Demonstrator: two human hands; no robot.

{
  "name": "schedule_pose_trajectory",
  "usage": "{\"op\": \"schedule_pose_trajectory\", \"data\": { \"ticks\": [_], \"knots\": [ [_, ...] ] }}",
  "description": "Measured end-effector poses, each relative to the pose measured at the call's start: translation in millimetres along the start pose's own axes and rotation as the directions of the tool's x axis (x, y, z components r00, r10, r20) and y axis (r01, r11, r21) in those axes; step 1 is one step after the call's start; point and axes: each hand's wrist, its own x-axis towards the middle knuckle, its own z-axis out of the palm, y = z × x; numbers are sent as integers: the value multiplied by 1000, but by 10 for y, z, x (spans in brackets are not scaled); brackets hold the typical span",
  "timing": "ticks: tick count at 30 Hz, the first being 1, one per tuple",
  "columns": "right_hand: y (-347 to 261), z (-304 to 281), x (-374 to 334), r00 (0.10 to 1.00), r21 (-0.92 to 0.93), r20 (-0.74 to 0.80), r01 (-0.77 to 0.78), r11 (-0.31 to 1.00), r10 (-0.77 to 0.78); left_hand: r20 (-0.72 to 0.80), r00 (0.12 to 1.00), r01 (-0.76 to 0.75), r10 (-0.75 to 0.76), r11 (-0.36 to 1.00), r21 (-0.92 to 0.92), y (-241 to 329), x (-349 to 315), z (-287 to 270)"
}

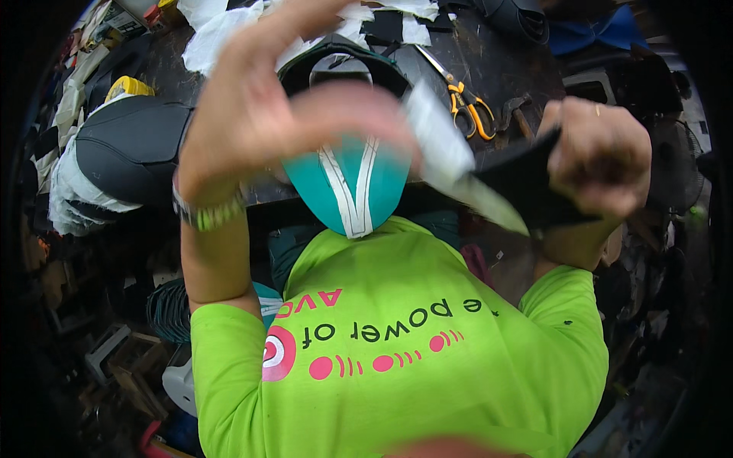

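Note:
My left hand (252, 114) is raised over the bench, blurred by motion, with thumb and fingers spread wide apart. Nothing shows between them. My right hand (599, 156) is closed in a fist around one end of a black sheet piece (519, 179). A whitish, blurred flap (439, 130) joins this piece at its left, close to my left thumb tip; whether they touch I cannot tell. Below my left hand, a rounded teal piece (305, 179) with white strips in a V juts over the bench edge. My left hand partly hides it and the black-rimmed part behind.
Orange-handled scissors (469, 107) and a hammer (515, 114) lie on the dark bench (489, 49). A black padded dome (130, 149) wrapped in white material stands at left, near a yellow container (130, 86). White and black scraps (221, 30) cover the back.

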Motion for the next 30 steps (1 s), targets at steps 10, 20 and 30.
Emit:
{"op": "schedule_pose_trajectory", "data": {
  "ticks": [10, 20, 30],
  "knots": [
    [925, 958, -41, 909, 713, -109, -210, 669, 402, -44, 764, 575, -644, 711, -405, 176, -1158, 487],
    [1342, 1491, -435, 666, 372, -402, -508, 777, 628, -254, 603, 576, -757, 632, -518, -114, -1678, 626],
    [1023, 1511, -340, 891, -526, -404, -411, 745, 206, -374, 814, 530, -444, 832, 166, 210, -1476, 844]
  ]
}}
